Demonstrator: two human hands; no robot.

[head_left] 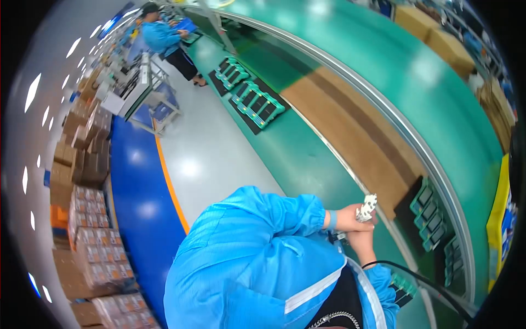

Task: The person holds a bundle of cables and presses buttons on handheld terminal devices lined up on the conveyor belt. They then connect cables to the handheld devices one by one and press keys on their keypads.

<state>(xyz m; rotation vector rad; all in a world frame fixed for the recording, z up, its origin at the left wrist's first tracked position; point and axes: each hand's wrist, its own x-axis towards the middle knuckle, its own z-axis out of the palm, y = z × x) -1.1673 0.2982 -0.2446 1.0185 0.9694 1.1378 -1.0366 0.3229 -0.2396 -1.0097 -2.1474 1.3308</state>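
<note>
My left hand (346,219), with a blue band at the wrist, is closed over the near edge of the workbench. A small bunch of white pieces with dark spots (366,208) stands up from its fingers; their exact kind is too small to tell. Just below, my right hand (362,240) is closed and touches the left one. Its fingers are mostly hidden, so what it holds, if anything, does not show. Both sleeves are light blue.
Green trays with dark slots (427,214) lie on a conveyor (350,126) right of my hands. More such trays (256,104) rest on the green bench (307,159). A black cable (422,279) arcs near my right arm. Another person (159,35) stands at the far end; boxes (101,236) line the left.
</note>
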